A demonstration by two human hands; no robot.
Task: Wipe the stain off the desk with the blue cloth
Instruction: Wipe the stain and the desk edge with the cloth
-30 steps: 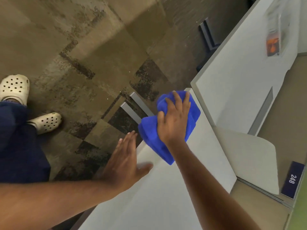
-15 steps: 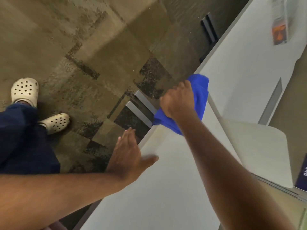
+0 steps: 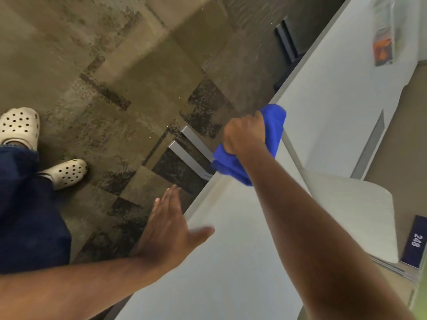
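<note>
The blue cloth (image 3: 275, 122) is bunched up at the far corner of the white desk (image 3: 231, 262), partly hanging past the desk's edge. My right hand (image 3: 245, 135) is closed around it, knuckles up, arm stretched across the desk. My left hand (image 3: 168, 229) lies flat with fingers apart at the desk's near-left edge, thumb on the surface. No stain shows on the visible desk surface; the part under the cloth is hidden.
A second white desk (image 3: 335, 107) adjoins beyond, with an orange-and-clear packet (image 3: 384, 46) on it. A beige divider panel (image 3: 360, 215) and a label reading 248 (image 3: 416, 241) stand at right. Patterned carpet (image 3: 115, 77), metal desk legs (image 3: 189, 155) and my feet in white clogs (image 3: 67, 173) are at left.
My right hand went from flat on the cloth to a fist gripping it, pushing it toward the desk's far corner. The left hand stayed in place.
</note>
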